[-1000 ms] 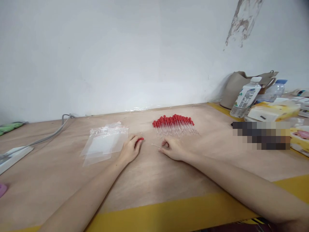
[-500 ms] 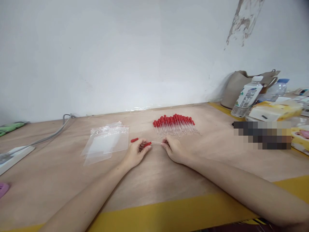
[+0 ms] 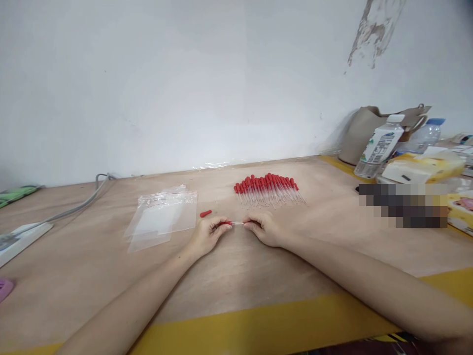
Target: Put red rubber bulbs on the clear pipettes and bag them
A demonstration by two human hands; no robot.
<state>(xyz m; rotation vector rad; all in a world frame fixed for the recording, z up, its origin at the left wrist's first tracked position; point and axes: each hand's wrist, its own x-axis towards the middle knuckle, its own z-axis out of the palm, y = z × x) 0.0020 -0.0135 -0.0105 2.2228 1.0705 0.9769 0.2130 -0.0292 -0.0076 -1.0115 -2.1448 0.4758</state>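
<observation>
My left hand (image 3: 212,231) is closed round a red rubber dropper bulb (image 3: 227,223), its open end facing right. My right hand (image 3: 264,228) pinches a thin clear dropper tube (image 3: 237,223), which lies level in line with the bulb. Bulb and tube meet between my fingertips; how deep the tube sits inside is hidden. Just beyond my left hand lies a loose red bulb (image 3: 206,213). Farther back, a row of droppers (image 3: 266,190) with red bulbs and clear tubes lies side by side, bulbs toward the wall.
Clear zip bags (image 3: 162,217) lie left of my hands. A grey cable (image 3: 74,212) runs to a white power strip (image 3: 25,241) at far left. On the right stand a plastic bottle (image 3: 379,148), a beige bag (image 3: 356,135) and a tissue pack (image 3: 417,167).
The red bulb and the tube have come into line and closer together. My right hand has moved slightly left and down. The loose bulb and the droppers stay put.
</observation>
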